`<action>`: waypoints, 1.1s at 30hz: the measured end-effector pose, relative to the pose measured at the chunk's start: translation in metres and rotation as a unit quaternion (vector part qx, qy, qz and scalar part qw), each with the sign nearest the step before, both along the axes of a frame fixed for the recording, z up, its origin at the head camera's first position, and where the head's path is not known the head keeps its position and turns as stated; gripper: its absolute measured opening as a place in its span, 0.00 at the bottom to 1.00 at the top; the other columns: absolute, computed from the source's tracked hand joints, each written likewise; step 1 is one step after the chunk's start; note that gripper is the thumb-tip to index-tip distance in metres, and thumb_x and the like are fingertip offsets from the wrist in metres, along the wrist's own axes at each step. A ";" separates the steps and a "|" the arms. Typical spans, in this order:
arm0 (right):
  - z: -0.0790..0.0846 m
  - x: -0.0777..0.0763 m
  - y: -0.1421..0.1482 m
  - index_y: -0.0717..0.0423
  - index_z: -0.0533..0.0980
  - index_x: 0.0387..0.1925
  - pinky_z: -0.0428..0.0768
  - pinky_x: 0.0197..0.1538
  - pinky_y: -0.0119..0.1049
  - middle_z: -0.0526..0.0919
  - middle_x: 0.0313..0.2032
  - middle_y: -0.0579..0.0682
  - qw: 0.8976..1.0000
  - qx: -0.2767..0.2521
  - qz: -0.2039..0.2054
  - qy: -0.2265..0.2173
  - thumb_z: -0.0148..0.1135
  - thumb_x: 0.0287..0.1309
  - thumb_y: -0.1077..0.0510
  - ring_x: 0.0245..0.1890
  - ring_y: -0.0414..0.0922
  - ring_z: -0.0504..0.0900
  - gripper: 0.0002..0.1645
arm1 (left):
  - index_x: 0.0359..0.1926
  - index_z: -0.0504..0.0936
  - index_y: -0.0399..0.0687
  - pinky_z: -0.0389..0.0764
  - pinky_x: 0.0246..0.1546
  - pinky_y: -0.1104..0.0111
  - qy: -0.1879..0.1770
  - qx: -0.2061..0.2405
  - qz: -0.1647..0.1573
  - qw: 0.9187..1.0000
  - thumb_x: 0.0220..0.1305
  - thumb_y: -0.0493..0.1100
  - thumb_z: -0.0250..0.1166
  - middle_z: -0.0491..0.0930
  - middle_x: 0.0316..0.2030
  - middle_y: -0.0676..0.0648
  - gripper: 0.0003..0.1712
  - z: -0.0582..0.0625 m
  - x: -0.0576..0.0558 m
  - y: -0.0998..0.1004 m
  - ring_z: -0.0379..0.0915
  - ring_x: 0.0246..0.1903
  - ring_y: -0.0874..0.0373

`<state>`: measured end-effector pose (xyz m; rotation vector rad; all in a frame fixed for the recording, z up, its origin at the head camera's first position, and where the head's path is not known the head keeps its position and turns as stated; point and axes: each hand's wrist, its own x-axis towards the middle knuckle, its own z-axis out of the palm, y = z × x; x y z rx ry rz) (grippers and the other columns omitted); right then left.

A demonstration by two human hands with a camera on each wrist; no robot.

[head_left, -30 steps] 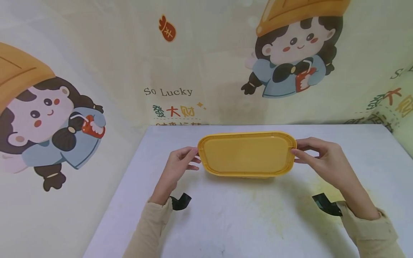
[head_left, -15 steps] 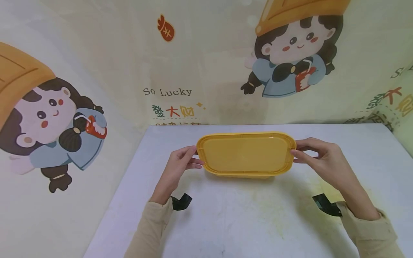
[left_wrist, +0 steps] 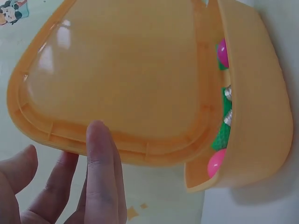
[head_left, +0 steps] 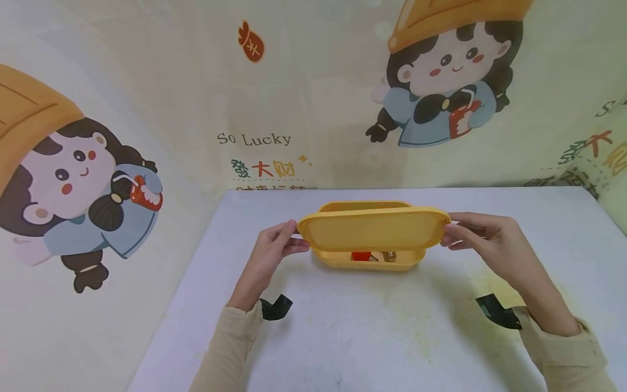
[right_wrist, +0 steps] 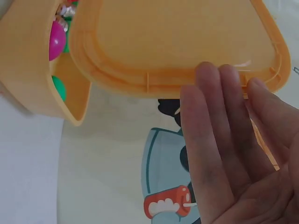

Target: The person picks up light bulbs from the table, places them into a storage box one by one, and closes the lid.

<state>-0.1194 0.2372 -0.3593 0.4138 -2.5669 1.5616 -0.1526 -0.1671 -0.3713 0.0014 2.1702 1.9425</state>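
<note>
A yellow plastic lid point(head_left: 372, 231) is held by its two ends, tilted, over a yellow box point(head_left: 338, 263) on the white table. My left hand point(head_left: 271, 247) pinches the lid's left end between thumb and fingers. At the right end, the thumb and fingers of my right hand point(head_left: 495, 239) grip the rim. Through the gap below the lid, a red item point(head_left: 361, 256) and small metallic-looking pieces show. The left wrist view has pink balls point(left_wrist: 216, 162) and green pieces point(left_wrist: 222, 136) inside; a green round item point(right_wrist: 59, 87) shows in the right wrist view. The lid hides most contents.
The white table point(head_left: 343, 332) has faint yellowish stains toward its front and right. Behind and to the left stands a cream cloth backdrop point(head_left: 323, 81) printed with cartoon figures. Black straps point(head_left: 276, 308) stick out at both sleeve cuffs.
The lid has come up off the box and its face has tilted, uncovering the box's back rim and some contents at the front. Both hands keep hold of its ends.
</note>
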 end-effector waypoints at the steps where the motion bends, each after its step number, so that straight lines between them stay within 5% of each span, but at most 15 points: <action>1: 0.000 0.000 0.000 0.67 0.77 0.56 0.85 0.36 0.28 0.89 0.35 0.42 1.000 -0.002 0.008 -0.001 0.61 0.66 0.65 0.33 0.36 0.88 0.19 | 0.54 0.81 0.38 0.82 0.51 0.68 0.000 -0.003 0.002 1.000 0.73 0.57 0.56 0.81 0.49 0.37 0.26 0.000 0.000 0.000 0.85 0.40 0.54; 10: -0.001 0.001 0.001 0.61 0.74 0.63 0.86 0.37 0.37 0.80 0.53 0.31 0.998 -0.005 0.060 -0.006 0.51 0.73 0.64 0.41 0.38 0.87 0.20 | 0.51 0.84 0.38 0.82 0.51 0.66 0.022 0.006 0.014 1.000 0.70 0.53 0.62 0.81 0.52 0.41 0.23 -0.002 -0.001 0.003 0.82 0.46 0.52; 22: -0.006 -0.002 -0.003 0.66 0.80 0.54 0.85 0.38 0.30 0.85 0.44 0.30 0.999 -0.002 0.019 -0.037 0.60 0.68 0.60 0.34 0.37 0.87 0.17 | 0.50 0.84 0.39 0.83 0.50 0.64 0.026 0.003 0.015 1.000 0.63 0.44 0.70 0.82 0.51 0.42 0.18 -0.006 -0.001 0.002 0.84 0.44 0.54; 28: -0.011 -0.004 -0.003 0.63 0.80 0.53 0.84 0.38 0.27 0.86 0.43 0.36 0.999 0.006 0.024 -0.024 0.63 0.66 0.61 0.35 0.36 0.87 0.16 | 0.52 0.83 0.43 0.83 0.48 0.64 0.033 -0.004 0.026 0.999 0.60 0.39 0.71 0.84 0.47 0.39 0.18 -0.008 -0.002 0.006 0.84 0.42 0.54; 33: -0.014 -0.005 -0.004 0.59 0.73 0.63 0.83 0.38 0.25 0.88 0.42 0.54 0.999 0.033 0.007 -0.039 0.65 0.64 0.59 0.33 0.37 0.88 0.27 | 0.60 0.78 0.52 0.82 0.50 0.64 0.044 -0.015 0.038 0.998 0.58 0.39 0.73 0.80 0.55 0.45 0.28 -0.010 -0.004 0.006 0.84 0.46 0.53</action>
